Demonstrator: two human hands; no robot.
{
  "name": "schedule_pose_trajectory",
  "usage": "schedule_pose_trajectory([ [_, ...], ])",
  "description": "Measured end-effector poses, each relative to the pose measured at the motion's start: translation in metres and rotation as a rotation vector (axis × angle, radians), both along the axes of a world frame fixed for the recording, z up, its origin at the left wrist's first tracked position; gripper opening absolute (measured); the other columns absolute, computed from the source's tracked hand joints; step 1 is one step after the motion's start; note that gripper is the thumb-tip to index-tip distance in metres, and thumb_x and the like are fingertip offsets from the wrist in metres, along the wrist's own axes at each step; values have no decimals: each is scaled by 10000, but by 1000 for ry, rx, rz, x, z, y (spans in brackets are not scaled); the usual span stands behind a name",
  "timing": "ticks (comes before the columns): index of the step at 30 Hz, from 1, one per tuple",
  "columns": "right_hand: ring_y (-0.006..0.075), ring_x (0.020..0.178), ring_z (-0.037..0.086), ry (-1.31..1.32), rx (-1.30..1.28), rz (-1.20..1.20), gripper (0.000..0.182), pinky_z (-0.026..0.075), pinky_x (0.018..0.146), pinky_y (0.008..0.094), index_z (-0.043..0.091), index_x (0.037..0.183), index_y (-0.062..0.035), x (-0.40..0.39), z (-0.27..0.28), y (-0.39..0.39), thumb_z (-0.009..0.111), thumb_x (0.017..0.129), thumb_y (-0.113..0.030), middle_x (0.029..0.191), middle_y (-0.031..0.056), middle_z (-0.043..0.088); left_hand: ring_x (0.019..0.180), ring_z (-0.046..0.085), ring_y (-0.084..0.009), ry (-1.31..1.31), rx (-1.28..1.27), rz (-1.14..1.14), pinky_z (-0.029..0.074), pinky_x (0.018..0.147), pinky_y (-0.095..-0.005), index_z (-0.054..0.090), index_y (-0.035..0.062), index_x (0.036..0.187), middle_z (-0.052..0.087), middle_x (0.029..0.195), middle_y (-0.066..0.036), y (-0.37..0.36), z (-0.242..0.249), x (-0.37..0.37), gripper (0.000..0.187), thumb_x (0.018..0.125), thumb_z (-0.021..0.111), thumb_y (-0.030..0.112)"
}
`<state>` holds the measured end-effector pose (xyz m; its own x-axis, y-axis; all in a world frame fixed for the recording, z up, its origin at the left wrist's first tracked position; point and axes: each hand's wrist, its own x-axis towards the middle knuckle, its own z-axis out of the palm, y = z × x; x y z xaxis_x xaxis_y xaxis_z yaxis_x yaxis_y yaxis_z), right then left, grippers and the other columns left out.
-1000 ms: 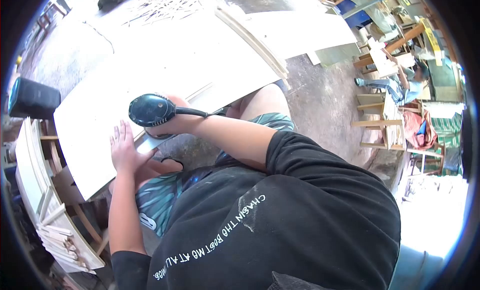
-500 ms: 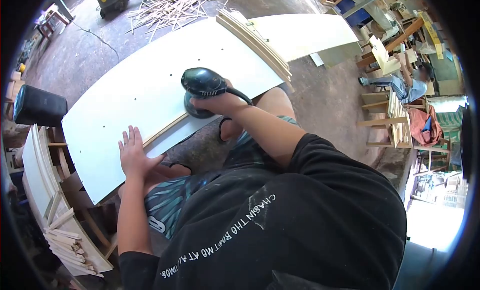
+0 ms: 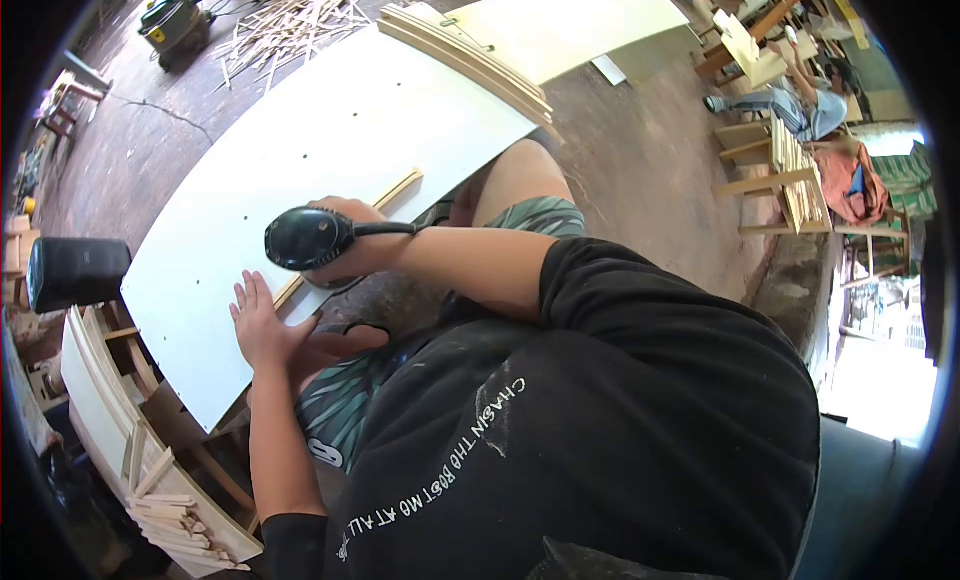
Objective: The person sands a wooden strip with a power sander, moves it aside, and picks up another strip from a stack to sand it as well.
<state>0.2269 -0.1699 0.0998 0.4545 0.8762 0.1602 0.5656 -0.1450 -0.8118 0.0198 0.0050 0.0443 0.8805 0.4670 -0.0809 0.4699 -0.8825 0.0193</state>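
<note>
while the white panel point(image 3: 300, 170) is steadied by the left hand point(image 3: 262, 325), spread flat near its close edge, apparently to stop it shifting, a dark sander point(image 3: 305, 238) is gripped by the right hand point(image 3: 352, 242). the right grip is closed around the sander, which is pressed on the thin wooden strip point(image 3: 350, 235) along the panel's near edge, just beside the left fingertips. a stack of strips point(image 3: 465, 60) is laid on the far end.

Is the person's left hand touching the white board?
Touching. The head view shows the left hand lying flat, palm down, on the white board near its edge.
</note>
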Motion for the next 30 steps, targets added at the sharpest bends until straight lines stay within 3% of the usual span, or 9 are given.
schedule_pose_trajectory([
  [3,373,1055,700,11,25,-133,446,556,960,443,734,1069,-103,22,2,-27,820,707,-348,1068,185,742,1559,349,-418,5,2,3,310,1254,-566,387,-7,1610,363,1693,-213,0,-1,-1,1264,631,909,598],
  [9,304,996,753,322,7,-375,438,579,923,392,741,1091,-100,63,24,-83,834,742,-348,1035,174,779,1559,342,-431,-31,4,-18,306,1249,-586,388,-7,1610,357,1696,-216,1,-6,-2,1264,634,904,610],
  [13,394,1096,677,69,83,-604,504,544,1009,452,716,1150,-121,94,-3,-87,852,716,-339,1113,169,728,1554,352,-432,-9,44,-32,270,1251,-620,397,-7,1606,355,1695,-220,0,-6,0,1240,676,865,667],
  [17,361,1145,680,-5,243,-627,577,542,1037,436,727,1209,-148,104,-9,-103,877,688,-344,1183,151,726,1504,439,-389,56,136,47,243,1249,-636,481,19,1563,456,1638,-202,-15,4,12,1057,790,789,670],
  [19,340,1155,688,193,432,-646,585,541,1046,413,730,1217,-155,108,-23,-97,884,692,-362,1198,139,732,1390,556,-344,-19,40,59,288,1231,-593,580,37,1486,598,1512,-168,-39,26,37,805,886,759,543],
  [21,313,1149,696,163,300,-642,590,544,1044,402,731,1229,-161,111,-12,-99,889,706,-383,1204,124,735,1247,646,-351,-245,-66,-142,464,1103,-519,663,94,1413,690,1379,-144,-51,21,57,595,931,751,432],
  [23,282,1112,708,144,318,-637,553,553,1026,388,741,1202,-152,114,-15,-98,909,720,-363,1181,102,739,1132,695,-351,-279,-187,-209,534,995,-448,682,138,1399,728,1298,-145,-69,20,85,515,938,750,356],
  [26,273,1084,714,103,285,-625,532,562,1000,376,744,1184,-145,121,-18,-94,920,729,-355,1164,103,735,1113,702,-338,32,-240,0,568,947,-455,692,160,1379,734,1268,-128,-78,42,125,500,923,754,354],
  [30,261,1071,715,214,314,-615,529,566,986,376,743,1178,-144,127,-25,-95,925,738,-375,1154,107,730,1118,720,-299,-23,-160,258,576,936,-459,559,56,1498,742,1222,-177,-34,22,157,696,924,756,398],
])
